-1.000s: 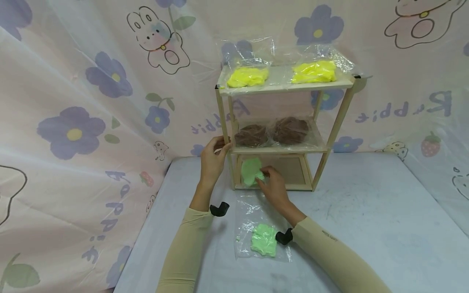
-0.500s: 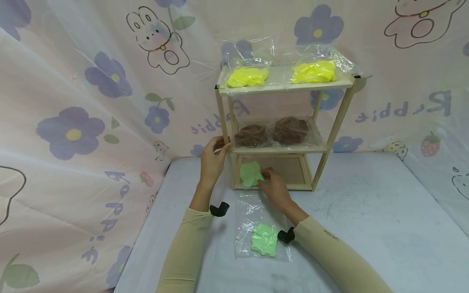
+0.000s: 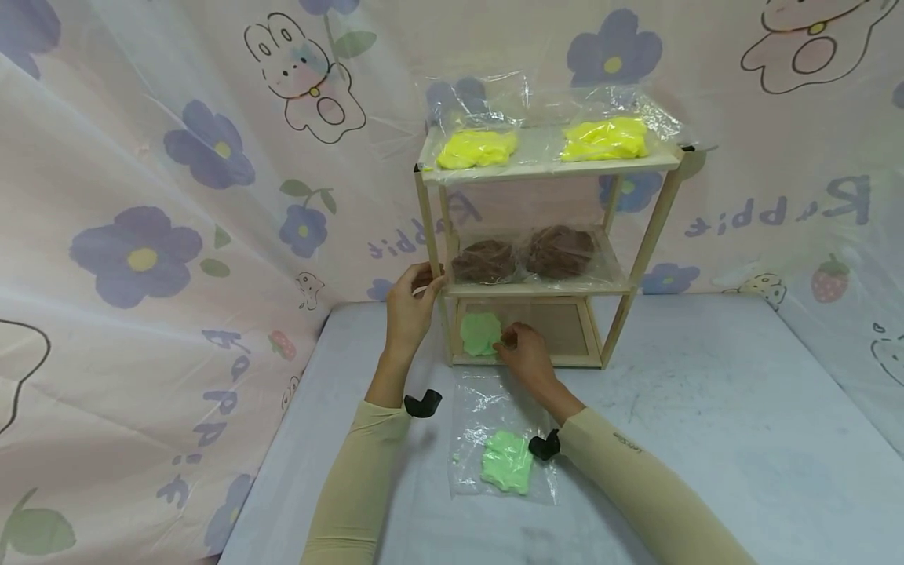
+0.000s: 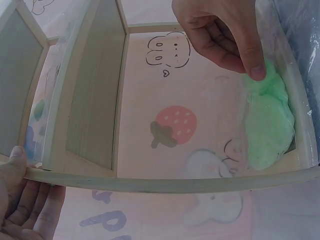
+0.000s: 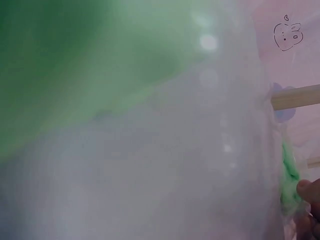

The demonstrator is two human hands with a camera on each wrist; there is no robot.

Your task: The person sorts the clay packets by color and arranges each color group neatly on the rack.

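In the head view my left hand (image 3: 411,310) grips the left front post (image 3: 428,227) of a small wooden shelf rack, level with the middle shelf. Thumb and fingers lie on opposite sides of that post (image 4: 165,182) in the left wrist view. My right hand (image 3: 526,357) reaches into the bottom tier and pinches the edge of a clear bag of light green clay (image 3: 482,333). The flattened green clay (image 4: 270,130) sits at the tier's left end. Below my right wrist, a second bag of green clay (image 3: 507,463) lies on the table, filling much of the right wrist view.
Two bags of brown clay (image 3: 561,251) rest on the middle shelf. On the top shelf are bags of bright yellow clay (image 3: 606,140). The white table (image 3: 706,424) meets a printed curtain (image 3: 212,94) behind and at left.
The green clay on the bottom tier has shifted slightly left and looks flatter; my right fingers moved with its edge. The bag on the table slid slightly left. My left hand stayed put.
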